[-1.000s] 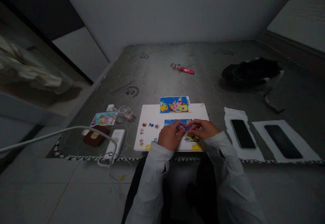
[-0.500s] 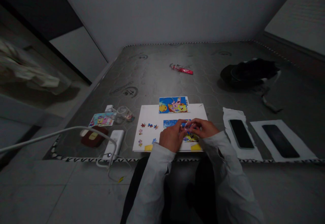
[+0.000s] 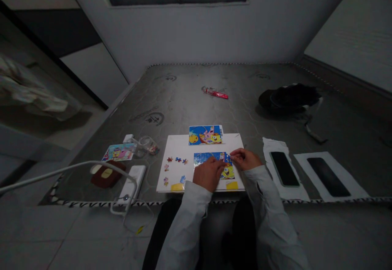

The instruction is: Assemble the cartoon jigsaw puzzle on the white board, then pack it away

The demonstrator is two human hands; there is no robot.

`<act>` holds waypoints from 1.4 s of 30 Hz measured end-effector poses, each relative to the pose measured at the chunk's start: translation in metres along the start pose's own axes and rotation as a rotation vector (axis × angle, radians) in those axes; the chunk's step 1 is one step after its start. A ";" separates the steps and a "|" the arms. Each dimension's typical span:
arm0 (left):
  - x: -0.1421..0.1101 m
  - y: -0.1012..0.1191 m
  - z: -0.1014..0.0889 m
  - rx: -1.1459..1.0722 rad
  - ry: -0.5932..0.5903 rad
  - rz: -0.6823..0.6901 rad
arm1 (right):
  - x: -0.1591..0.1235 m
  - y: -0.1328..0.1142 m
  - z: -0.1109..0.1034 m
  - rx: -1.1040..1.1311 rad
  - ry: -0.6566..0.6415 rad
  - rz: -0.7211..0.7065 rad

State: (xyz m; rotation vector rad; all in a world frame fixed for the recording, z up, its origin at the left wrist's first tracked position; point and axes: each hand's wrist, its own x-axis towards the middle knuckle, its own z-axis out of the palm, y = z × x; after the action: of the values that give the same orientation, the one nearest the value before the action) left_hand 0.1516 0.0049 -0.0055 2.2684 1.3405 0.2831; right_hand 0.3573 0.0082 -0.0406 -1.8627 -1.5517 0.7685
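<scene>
A partly assembled cartoon jigsaw puzzle [image 3: 206, 157] lies on a white board [image 3: 174, 141]. My left hand [image 3: 208, 175] covers its lower left part, fingers bent together and tips over the puzzle; what they hold, if anything, is hidden. At the puzzle's right edge, my right hand [image 3: 247, 160] pinches a small puzzle piece [image 3: 229, 157] between thumb and fingers. Loose puzzle pieces [image 3: 178, 160] are spread on the board's left side, with a blue piece [image 3: 183, 178] nearer my left hand. Behind the puzzle lies a matching picture card [image 3: 206, 135].
Left of the board are a clear plastic cup [image 3: 148, 144], another picture card [image 3: 118, 152], a brown case [image 3: 107, 175] and a white power strip [image 3: 133, 183] with a cable. Two phones [image 3: 284, 169] on white paper lie right. A black cap [image 3: 288, 98] and red packet [image 3: 216, 93] lie farther back.
My hands have moved apart from their joined position over the puzzle. The right one is now at its right edge, uncovering more of the picture. The camera view has tilted up.
</scene>
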 end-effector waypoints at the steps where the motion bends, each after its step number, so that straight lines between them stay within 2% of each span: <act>1: 0.000 0.000 0.002 -0.001 0.003 0.014 | 0.000 0.000 0.001 0.000 -0.012 0.001; 12: 0.002 -0.005 0.015 -0.040 0.018 0.040 | -0.004 -0.011 0.004 -0.096 0.036 0.021; 19: 0.002 -0.008 0.023 -0.054 0.048 0.018 | 0.001 0.000 0.011 -0.105 0.035 -0.032; 32: 0.002 -0.006 0.021 -0.050 0.050 -0.003 | 0.001 0.001 0.015 -0.100 0.068 -0.011; 42: 0.002 -0.004 0.021 -0.003 0.077 0.010 | 0.005 0.010 0.020 -0.119 0.069 -0.045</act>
State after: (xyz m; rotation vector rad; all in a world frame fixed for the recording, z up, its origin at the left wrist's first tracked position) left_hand 0.1583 0.0016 -0.0252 2.2830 1.3661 0.3795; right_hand 0.3492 0.0130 -0.0615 -1.9110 -1.6215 0.5967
